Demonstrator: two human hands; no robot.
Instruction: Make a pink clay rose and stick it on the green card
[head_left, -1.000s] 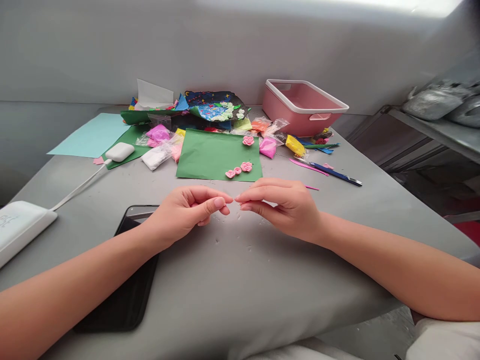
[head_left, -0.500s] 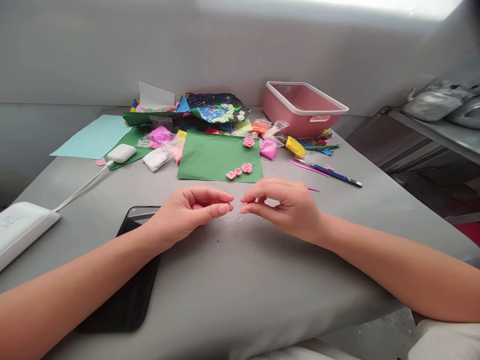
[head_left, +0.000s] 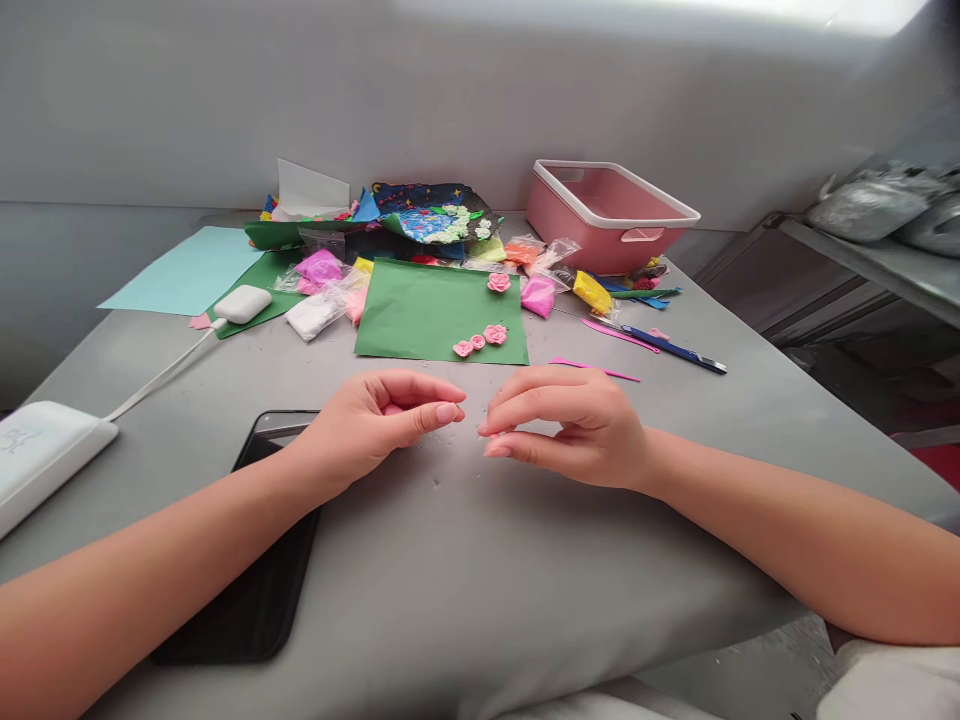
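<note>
Thumb and fingers of my left hand [head_left: 397, 415] are pressed together over the table; a bit of pink shows between them, too hidden to name. Just to its right, my right hand [head_left: 566, 425] is curled with thumb and fingertips close together, and a tiny pinkish bit seems to be at the tips. The two hands do not touch. Beyond them lies a green sheet [head_left: 427, 310] with pink clay roses: one rose [head_left: 499, 282] near its top right corner, and several by the lower right edge, among them a larger rose [head_left: 495, 334].
A black phone [head_left: 247, 590] lies under my left forearm, a white power bank [head_left: 49, 455] at the left. Clay bags, a pink basket [head_left: 600, 225], a blue cutter [head_left: 675, 348] and a pink tool [head_left: 596, 370] lie beyond my hands.
My right hand has lowered slightly and its thumb has parted more from the forefinger, showing more of the pink tool behind. My left hand has hardly moved.
</note>
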